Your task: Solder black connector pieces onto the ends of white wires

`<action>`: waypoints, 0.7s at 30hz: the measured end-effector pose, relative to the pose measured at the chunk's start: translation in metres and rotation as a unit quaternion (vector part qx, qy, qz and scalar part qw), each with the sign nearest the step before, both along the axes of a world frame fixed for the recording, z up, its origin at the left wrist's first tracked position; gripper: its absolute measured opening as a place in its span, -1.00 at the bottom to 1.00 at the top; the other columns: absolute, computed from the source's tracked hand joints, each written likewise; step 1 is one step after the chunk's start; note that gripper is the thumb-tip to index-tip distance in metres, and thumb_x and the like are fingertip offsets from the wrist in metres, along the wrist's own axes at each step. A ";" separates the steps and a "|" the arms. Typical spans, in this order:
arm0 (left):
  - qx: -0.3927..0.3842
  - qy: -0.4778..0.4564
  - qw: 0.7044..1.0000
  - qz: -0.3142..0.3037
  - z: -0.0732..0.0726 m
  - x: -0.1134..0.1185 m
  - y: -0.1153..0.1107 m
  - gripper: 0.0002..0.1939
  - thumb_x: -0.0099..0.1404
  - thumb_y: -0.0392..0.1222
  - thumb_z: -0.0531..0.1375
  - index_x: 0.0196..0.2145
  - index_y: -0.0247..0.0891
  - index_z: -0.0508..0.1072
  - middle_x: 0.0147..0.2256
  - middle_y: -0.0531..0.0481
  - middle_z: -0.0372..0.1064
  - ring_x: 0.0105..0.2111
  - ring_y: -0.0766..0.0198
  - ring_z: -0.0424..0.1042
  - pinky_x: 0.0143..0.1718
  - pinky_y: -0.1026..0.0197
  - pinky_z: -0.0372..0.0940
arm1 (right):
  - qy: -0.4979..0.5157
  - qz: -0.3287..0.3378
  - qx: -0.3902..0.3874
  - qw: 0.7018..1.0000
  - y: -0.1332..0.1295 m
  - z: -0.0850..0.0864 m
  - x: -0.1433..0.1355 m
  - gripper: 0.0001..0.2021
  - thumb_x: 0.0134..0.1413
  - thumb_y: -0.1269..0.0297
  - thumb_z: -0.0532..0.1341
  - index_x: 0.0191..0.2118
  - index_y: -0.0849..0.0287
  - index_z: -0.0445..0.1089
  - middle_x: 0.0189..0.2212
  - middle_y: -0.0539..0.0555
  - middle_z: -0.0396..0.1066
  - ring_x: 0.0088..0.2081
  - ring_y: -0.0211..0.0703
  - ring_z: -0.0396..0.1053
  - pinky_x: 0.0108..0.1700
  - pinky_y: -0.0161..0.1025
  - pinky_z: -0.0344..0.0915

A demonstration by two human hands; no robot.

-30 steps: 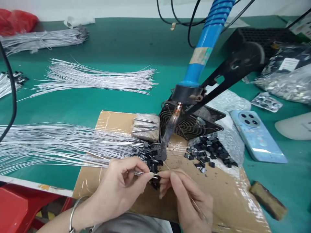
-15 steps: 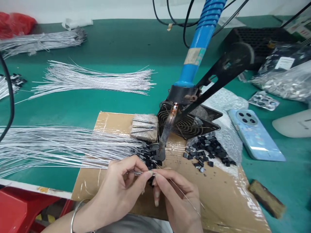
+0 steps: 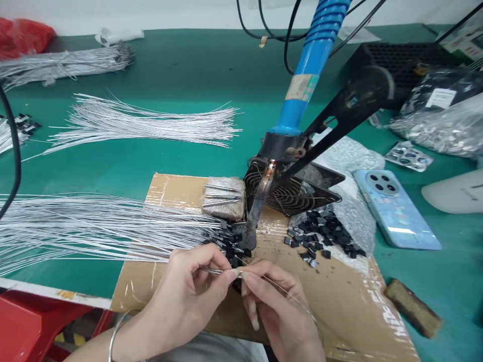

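Over the cardboard [image 3: 339, 311], my left hand [image 3: 199, 286] pinches a thin metal rod [image 3: 214, 271] between thumb and forefinger. My right hand [image 3: 277, 301] is closed just beside it, its fingertips on a fine wire [image 3: 290, 295] that trails down to the right. The exact join between rod and wire is too small to tell. Behind the hands lie many silvery wires [image 3: 113, 226] with black ends [image 3: 230, 241]. A soldering iron tip [image 3: 258, 201] on a blue holder [image 3: 302, 85] points down just beyond them.
A sponge block [image 3: 224, 198] with metal rods stands left of a black fan [image 3: 294, 193]. Small black pieces [image 3: 332, 231] lie right of it, near a phone [image 3: 400, 208]. Another wire bundle [image 3: 151, 120] lies further back. A brown block [image 3: 413, 307] is at the right.
My right hand has shifted slightly right, and its fingertips are a little further from my left hand's. The wire trailing from it has moved. My left hand has barely moved.
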State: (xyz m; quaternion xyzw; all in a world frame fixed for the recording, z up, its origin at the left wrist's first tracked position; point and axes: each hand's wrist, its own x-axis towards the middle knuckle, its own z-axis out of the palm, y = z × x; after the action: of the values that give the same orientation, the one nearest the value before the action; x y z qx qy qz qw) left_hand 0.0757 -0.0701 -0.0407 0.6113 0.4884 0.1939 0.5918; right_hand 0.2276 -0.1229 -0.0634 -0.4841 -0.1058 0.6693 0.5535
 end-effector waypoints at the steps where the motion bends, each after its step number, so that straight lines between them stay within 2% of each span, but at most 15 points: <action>1: -0.005 -0.002 1.000 -0.001 0.000 0.000 0.000 -0.71 0.45 -0.05 0.15 -0.39 -0.24 0.41 -0.55 0.12 0.17 -0.55 0.35 0.01 -0.56 0.24 -0.10 | 0.001 0.006 -0.001 1.000 0.000 0.000 0.001 -0.77 -0.08 0.09 0.51 -0.45 0.15 0.62 -0.61 -0.05 0.38 -0.66 -0.46 0.21 -0.65 -0.51 0.14; 9: 0.006 -0.016 1.000 0.025 -0.005 0.001 -0.003 -0.73 0.45 -0.05 0.16 -0.37 -0.23 0.43 -0.55 0.12 0.18 -0.56 0.37 0.03 -0.56 0.26 -0.08 | 0.017 -0.019 -0.003 1.000 0.000 -0.001 -0.003 -0.79 -0.08 0.10 0.51 -0.37 0.13 0.65 -0.58 -0.06 0.37 -0.65 -0.46 0.25 -0.64 -0.51 0.18; 12: 0.055 0.006 0.998 0.040 -0.008 0.003 -0.006 -0.75 0.45 -0.11 0.17 -0.39 -0.23 0.44 -0.56 0.14 0.14 -0.58 0.39 -0.01 -0.58 0.27 -0.10 | 0.029 -0.030 -0.002 0.999 -0.001 -0.004 -0.006 -0.79 -0.07 0.11 0.50 -0.39 0.15 0.64 -0.58 -0.07 0.36 -0.65 -0.46 0.23 -0.64 -0.53 0.20; 17: 0.132 0.022 0.989 0.058 -0.011 0.006 -0.012 -0.80 0.45 -0.18 0.18 -0.37 -0.22 0.44 -0.55 0.12 0.20 -0.60 0.39 -0.02 -0.63 0.28 -0.16 | 0.026 -0.013 0.052 0.998 -0.002 -0.016 -0.005 -0.80 0.08 0.12 0.43 -0.36 0.16 0.64 -0.56 -0.03 0.39 -0.65 -0.42 0.26 -0.65 -0.50 0.29; 21: 0.142 0.014 0.987 0.073 -0.015 0.007 -0.016 -0.77 0.46 -0.17 0.17 -0.38 -0.22 0.45 -0.54 0.08 0.28 -0.59 0.38 0.06 -0.62 0.30 -0.04 | 0.020 -0.015 0.071 0.997 -0.003 -0.022 -0.006 -0.83 0.13 0.15 0.41 -0.33 0.14 0.64 -0.54 -0.03 0.41 -0.64 -0.42 0.29 -0.63 -0.52 0.32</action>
State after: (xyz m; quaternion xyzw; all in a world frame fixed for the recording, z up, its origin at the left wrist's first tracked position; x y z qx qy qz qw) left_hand 0.0831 -0.0857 -0.0555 0.6544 0.5073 0.2958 0.4764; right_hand 0.2219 -0.1256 -0.0855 -0.4317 -0.1342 0.6615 0.5984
